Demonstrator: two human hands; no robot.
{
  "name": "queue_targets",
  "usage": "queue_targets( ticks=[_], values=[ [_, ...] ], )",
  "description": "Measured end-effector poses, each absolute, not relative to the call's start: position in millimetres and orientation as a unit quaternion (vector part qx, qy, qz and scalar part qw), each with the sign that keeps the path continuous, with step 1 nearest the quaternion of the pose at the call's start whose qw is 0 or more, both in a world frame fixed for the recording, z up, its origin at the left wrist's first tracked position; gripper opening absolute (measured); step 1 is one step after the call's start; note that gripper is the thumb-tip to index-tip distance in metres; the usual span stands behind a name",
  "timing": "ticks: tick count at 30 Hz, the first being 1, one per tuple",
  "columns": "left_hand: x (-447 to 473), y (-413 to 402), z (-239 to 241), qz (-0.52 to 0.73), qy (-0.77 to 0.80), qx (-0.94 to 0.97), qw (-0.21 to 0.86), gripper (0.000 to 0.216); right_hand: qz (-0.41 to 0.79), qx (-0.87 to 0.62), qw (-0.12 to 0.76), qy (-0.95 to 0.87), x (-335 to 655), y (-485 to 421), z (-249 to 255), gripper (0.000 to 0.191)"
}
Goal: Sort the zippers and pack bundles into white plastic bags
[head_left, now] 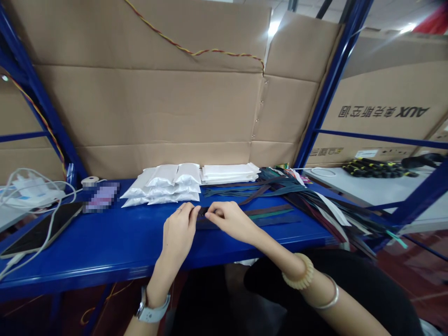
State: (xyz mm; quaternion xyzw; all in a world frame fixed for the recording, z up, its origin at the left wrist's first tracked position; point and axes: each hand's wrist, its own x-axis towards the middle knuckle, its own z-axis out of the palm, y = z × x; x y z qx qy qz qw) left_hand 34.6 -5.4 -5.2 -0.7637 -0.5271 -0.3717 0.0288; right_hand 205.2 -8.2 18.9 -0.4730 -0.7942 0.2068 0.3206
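Note:
Over the front part of the blue table, my left hand (179, 231) and my right hand (234, 221) are close together, each with thumb and forefinger pinched. Between the fingertips is the end of a dark zipper (202, 211); its finer parts are too small to make out. Flat on the table beneath and right of my hands lie several loose zippers (269, 212), brown, green and dark blue. A larger heap of zippers (315, 205) in dark blue, maroon, grey and white spreads to the right and hangs over the front edge.
Behind my hands, white packets (168, 182) are stacked beside flat white packs (229, 172). A phone (42, 228) with a white cable (52, 224) lies left, near a blurred purple item (102, 197) and a white roll (90, 181). Cardboard (164, 107) walls the back between blue posts (336, 79).

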Motion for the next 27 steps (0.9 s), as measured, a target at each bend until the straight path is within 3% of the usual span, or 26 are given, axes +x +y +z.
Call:
queue_targets(
  ticks=[6,11,19,27],
  values=[
    [37.7,-7.2,-4.2,-0.344,-0.5,-0.794,0.04,0.031,0.32,-0.424,0.325,-0.782,199.0,-7.9,8.3,0.02],
    [37.0,-6.9,-4.7,-0.34,-0.494,-0.799,0.058,0.031,0.307,-0.431,0.364,-0.767,195.9,-4.6,2.5,0.011],
    [36.0,-8.5,-1.7,-0.34,-0.457,-0.8,0.19,0.031,0.106,-0.507,0.333,-0.788,194.6,-9.9,9.0,0.019],
    [-9.1,-0.4,9.4,-0.388,-0.526,-0.715,0.247,0.029,-0.041,-0.591,0.325,-0.737,247.6,17.2,25.3,0.019]
  ],
)
